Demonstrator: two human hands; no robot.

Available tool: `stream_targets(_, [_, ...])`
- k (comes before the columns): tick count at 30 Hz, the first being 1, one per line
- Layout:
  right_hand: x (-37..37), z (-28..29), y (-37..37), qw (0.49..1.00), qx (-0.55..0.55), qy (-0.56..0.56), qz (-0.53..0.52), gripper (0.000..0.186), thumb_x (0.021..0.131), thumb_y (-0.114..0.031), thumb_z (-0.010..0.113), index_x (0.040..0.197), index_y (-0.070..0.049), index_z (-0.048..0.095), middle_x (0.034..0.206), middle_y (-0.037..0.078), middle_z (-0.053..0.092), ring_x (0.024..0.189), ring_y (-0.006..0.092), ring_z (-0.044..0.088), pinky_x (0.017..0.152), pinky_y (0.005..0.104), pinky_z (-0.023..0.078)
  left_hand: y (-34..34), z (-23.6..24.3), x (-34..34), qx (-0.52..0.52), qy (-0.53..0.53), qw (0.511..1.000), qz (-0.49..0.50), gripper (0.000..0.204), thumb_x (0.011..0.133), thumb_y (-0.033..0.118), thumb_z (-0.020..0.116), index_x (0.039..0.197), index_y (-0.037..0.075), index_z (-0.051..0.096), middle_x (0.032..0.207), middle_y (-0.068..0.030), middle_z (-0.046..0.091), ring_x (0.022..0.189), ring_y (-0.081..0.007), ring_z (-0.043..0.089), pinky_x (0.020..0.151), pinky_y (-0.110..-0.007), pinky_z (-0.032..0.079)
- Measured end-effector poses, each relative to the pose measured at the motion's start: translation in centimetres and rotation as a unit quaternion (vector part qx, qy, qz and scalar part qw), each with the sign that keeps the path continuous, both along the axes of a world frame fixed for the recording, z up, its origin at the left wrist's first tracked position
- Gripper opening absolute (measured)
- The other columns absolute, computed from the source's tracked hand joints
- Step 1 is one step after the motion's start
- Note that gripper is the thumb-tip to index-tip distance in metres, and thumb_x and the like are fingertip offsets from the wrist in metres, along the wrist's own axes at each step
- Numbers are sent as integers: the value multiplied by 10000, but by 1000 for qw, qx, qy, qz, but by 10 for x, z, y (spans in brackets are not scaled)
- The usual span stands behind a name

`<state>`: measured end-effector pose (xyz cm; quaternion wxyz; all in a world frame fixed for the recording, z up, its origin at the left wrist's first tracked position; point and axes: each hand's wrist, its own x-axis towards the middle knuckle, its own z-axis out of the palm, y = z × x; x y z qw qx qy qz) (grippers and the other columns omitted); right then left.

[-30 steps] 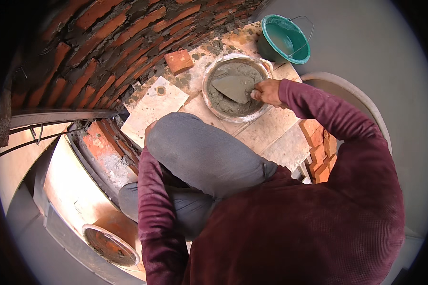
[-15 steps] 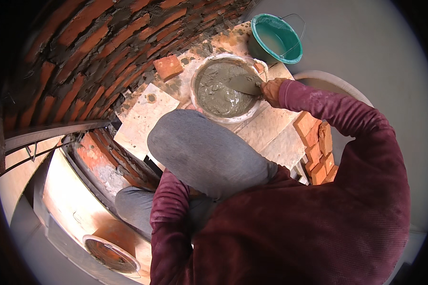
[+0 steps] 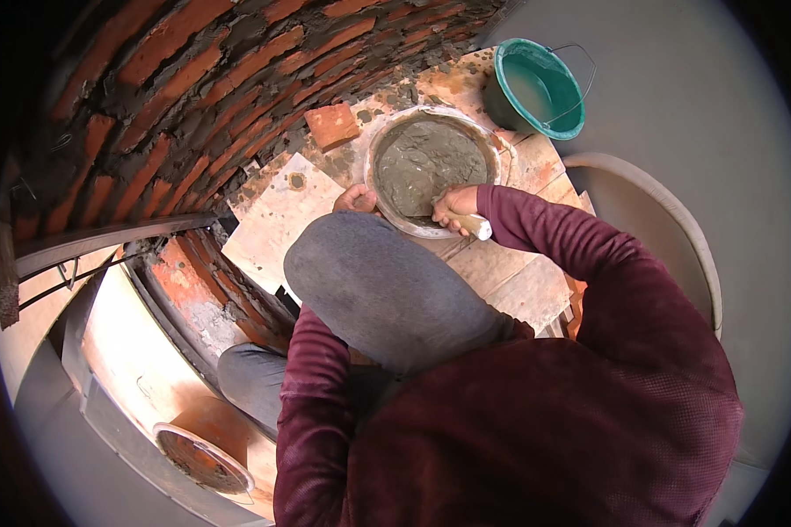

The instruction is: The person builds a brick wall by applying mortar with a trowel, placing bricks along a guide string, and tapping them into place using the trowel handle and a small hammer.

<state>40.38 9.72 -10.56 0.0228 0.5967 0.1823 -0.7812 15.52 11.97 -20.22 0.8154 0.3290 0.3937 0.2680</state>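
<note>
A round metal pan (image 3: 501, 145) full of grey mortar (image 3: 426, 158) sits on a tiled platform. My right hand (image 3: 453, 204) is closed on the pale handle of a trowel (image 3: 476, 227), whose blade is dug into the mortar at the pan's near edge. My left hand (image 3: 356, 198) rests on the near left rim of the pan, just beyond my grey-trousered knee; its fingers are mostly hidden. A loose red brick (image 3: 332, 125) lies to the left of the pan.
A curved red-brick wall (image 3: 176, 97) with mortar joints rises at the left and back. A green bucket (image 3: 536, 88) holding water stands behind the pan. More bricks (image 3: 576, 299) are stacked at the platform's right edge. A round rusty pan (image 3: 202, 457) lies lower left.
The trowel has gone from lying across the mortar to digging in at the pan's near edge. My right hand has drawn nearer to me, and my left hand has come up onto the pan's rim.
</note>
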Motion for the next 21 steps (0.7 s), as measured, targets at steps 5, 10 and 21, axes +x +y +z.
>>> stream_targets(5, [19,-4,-45,760,-178,390,-488,225,908,-166,485,955,53,461,723,75,502,467,114,507,402,256,484,1,24,-3,45,88,994,-38,208,966,260,541,1050,76,589,939,9,640,812,-59,572,737,-209,454])
stream_targets(10, [48,36,-74,753,-126,455,-458,432,972,-241,390,1190,128,441,800,139,553,492,153,561,419,277,507,-13,-1,-31,107,100,989,34,347,942,344,579,1092,31,592,935,-47,658,787,-117,595,708,-265,498])
stream_targets(21, [40,64,3,853,227,-187,431,371,969,-307,419,1150,2,516,761,121,571,569,225,627,427,303,515,-54,107,-125,-120,6,953,278,523,972,458,458,1194,-5,556,1109,-121,630,983,-230,611,859,-337,500])
